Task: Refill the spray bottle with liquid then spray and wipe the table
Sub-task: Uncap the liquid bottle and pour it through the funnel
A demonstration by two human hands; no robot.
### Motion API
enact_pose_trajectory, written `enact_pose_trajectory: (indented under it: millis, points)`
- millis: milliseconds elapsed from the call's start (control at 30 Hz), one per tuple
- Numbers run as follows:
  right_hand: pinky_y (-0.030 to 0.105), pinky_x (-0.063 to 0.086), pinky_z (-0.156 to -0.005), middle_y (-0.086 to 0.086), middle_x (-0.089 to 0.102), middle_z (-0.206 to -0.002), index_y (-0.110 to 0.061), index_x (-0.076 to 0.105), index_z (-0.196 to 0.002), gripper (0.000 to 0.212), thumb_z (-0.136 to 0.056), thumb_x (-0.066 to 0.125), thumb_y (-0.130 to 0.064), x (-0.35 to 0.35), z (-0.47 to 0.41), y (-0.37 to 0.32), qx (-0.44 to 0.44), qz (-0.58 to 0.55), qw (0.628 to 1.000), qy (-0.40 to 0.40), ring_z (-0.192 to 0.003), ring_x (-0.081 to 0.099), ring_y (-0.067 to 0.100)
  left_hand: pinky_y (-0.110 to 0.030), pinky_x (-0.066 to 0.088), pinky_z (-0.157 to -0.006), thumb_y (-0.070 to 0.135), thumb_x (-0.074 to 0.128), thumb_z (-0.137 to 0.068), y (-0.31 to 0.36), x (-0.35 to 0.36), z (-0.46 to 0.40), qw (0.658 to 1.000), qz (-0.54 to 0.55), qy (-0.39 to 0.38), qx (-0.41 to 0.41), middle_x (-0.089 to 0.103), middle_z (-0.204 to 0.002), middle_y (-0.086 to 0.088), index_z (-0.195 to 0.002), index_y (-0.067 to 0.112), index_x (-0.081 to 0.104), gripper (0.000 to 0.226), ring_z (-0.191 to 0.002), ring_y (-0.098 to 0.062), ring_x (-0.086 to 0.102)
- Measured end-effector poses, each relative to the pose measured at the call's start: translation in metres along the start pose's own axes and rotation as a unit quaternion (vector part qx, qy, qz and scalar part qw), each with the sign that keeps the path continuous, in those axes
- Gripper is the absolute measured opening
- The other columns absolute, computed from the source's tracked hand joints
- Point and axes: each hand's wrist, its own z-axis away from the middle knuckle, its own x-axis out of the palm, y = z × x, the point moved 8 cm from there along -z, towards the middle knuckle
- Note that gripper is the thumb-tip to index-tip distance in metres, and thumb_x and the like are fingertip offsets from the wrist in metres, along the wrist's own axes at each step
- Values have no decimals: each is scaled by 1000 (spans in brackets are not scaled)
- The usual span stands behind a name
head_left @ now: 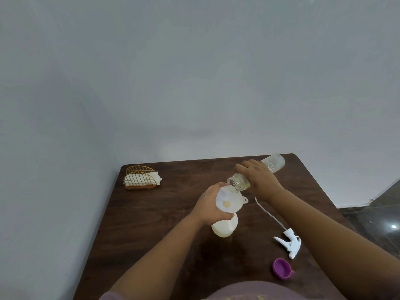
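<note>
A white translucent spray bottle (225, 227) stands on the dark wooden table (151, 224) with a pale funnel (230, 200) in its neck. My left hand (208, 207) grips the bottle's top just under the funnel. My right hand (258, 178) grips a frosted glass bottle (273, 164), tipped nearly flat with its open mouth (234, 184) over the funnel. A little yellowish liquid shows in the funnel's bottom. The white spray head (289, 244) with its long tube lies on the table to the right.
A purple cap (281, 268) lies near the table's front right. A gold wire holder with white napkins (140, 178) stands at the back left corner. A grey wall runs behind and to the left. Dark floor shows at the right.
</note>
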Motion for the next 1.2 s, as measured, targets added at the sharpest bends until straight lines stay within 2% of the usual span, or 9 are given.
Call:
enact_pose_trajectory:
  millis: [367, 567, 700, 900, 1200]
  points:
    - [34, 42, -75, -2, 60, -88, -20, 59, -99, 43, -61, 79, -25, 1, 1, 1, 0, 7, 1000, -9, -81, 55, 22, -27, 45, -93, 37, 84, -67, 0, 0, 0, 1000, -5, -1, -2, 49, -132, 12, -136, 36, 38, 83, -116, -11, 49]
    - [32, 40, -75, -2, 59, -87, -20, 58, -98, 44, -59, 78, -24, 1, 1, 0, -3, 4, 1000, -5, -80, 54, 22, -33, 46, -98, 37, 84, -67, 1, 0, 0, 1000, -10, -1, -3, 47, -135, 12, -138, 34, 37, 85, -119, -11, 47]
    - [34, 41, -76, -1, 59, -88, -20, 59, -99, 42, -61, 77, -23, 2, 0, 1, -1, 4, 1000, -6, -81, 54, 23, -27, 44, -94, 34, 85, -68, 2, -1, 1, 1000, -3, 0, -1, 48, -132, 12, -137, 34, 38, 82, -115, -9, 47]
    - [34, 41, -76, -1, 60, -89, -19, 59, -101, 46, -60, 79, -24, 2, 1, 0, -3, 2, 1000, -3, -81, 55, 23, -27, 43, -93, 34, 84, -69, 2, 0, 1, 1000, -2, 0, 1, 48, -133, 11, -137, 33, 38, 82, -114, -8, 46]
    - [33, 40, -75, 0, 61, -89, -18, 60, -100, 44, -60, 79, -24, 2, -1, 0, -7, 6, 1000, 3, -81, 56, 23, -30, 45, -96, 37, 84, -68, 0, 1, -1, 1000, -4, -4, -2, 48, -133, 12, -137, 35, 37, 84, -117, -11, 48]
